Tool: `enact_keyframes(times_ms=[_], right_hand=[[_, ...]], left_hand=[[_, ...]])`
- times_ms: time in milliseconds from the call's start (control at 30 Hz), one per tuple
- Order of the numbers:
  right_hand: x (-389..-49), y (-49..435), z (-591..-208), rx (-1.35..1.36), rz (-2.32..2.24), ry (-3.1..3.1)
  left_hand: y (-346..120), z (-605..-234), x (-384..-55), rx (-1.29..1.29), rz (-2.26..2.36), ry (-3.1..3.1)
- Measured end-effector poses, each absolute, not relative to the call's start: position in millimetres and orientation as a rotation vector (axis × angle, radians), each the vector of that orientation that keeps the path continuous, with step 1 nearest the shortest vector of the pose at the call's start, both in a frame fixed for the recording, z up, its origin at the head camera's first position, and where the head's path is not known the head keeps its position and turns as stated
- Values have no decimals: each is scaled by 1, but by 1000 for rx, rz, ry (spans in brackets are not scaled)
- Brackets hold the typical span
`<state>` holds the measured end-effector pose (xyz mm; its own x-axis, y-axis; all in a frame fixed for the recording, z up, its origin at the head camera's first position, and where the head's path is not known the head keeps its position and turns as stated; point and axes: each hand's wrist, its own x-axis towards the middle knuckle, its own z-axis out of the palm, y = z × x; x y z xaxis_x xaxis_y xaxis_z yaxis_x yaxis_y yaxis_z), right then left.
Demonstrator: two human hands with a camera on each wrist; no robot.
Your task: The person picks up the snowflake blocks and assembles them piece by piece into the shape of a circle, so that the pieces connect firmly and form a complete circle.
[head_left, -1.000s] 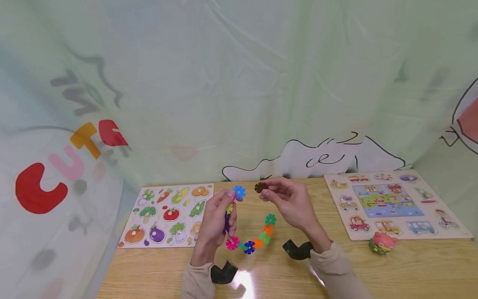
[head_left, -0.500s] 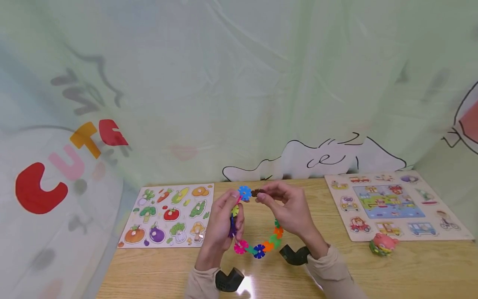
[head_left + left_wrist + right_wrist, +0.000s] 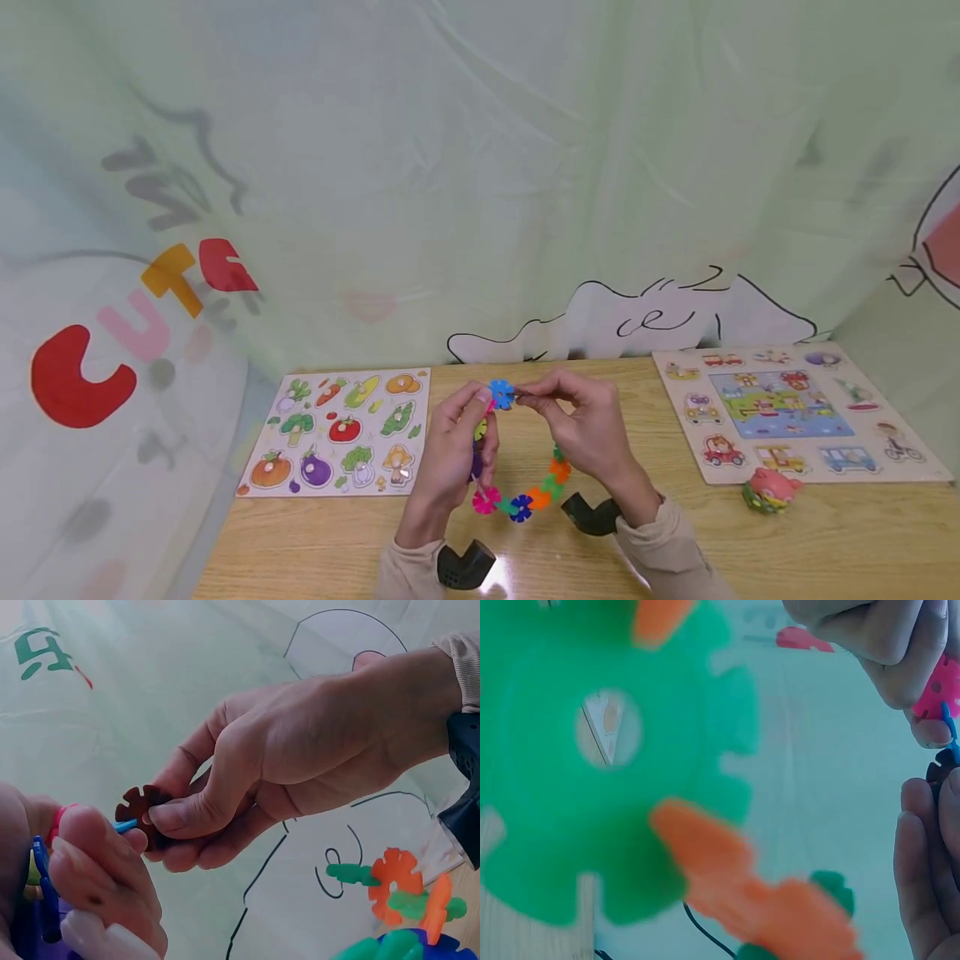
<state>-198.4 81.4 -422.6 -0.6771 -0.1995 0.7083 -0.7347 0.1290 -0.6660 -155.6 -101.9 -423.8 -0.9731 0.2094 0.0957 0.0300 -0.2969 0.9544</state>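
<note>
My left hand [image 3: 452,442] grips one end of a chain of colourful notched plastic discs. A blue disc [image 3: 502,394] sticks out past its thumb, with a pink disc [image 3: 939,688] behind it in the right wrist view. Thumb and fingers of my right hand [image 3: 588,425] pinch a brown disc [image 3: 140,813], held edge to edge against the blue one; whether their slots are engaged I cannot tell. The rest of the chain hangs in a curve below, through a magenta disc [image 3: 487,500], a dark blue disc [image 3: 521,508] and orange and green ones, up behind the right hand.
A vegetable puzzle board [image 3: 337,433] lies on the wooden table [image 3: 315,542] to the left. To the right is a vehicle puzzle board [image 3: 795,417], with a pink-topped toy [image 3: 770,490] at its near edge. A printed curtain [image 3: 480,183] rises behind the table.
The hands have come together: the left moved right with the chain, and the brown disc in the right hand turned edge-on and now meets the blue disc.
</note>
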Motion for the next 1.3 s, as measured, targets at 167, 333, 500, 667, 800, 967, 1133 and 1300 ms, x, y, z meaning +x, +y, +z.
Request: enact_keyframes(times_ms=[167,333,500,667,800,967,1133,1300], right_hand=[[-199,86,-422,892,1561,-2058],[-201,100,-422,740,1578,-2239],[-202,108,-428,460,1865,-2289],[-188,96,-434,233,2304,-2203],[-171,76,-438,124,2591,-2003],[-159,57,-439,48,2809,-1685],[-155,51,-432,-9,2809,-1486],[-153,54,-424,32,2734,-1358]], left_hand=[[-102,-426,-157,338,2481,1747],[-104,-429,-161,228,2641,1639],[-108,-430,-164,118,2818,1496],[-111,-432,-167,120,2920,1392],[-109,-432,-167,75,2979,1309],[-101,-430,-165,13,3013,1263],[-89,-431,-162,19,2983,1356],[-79,-432,-158,36,2961,1560]])
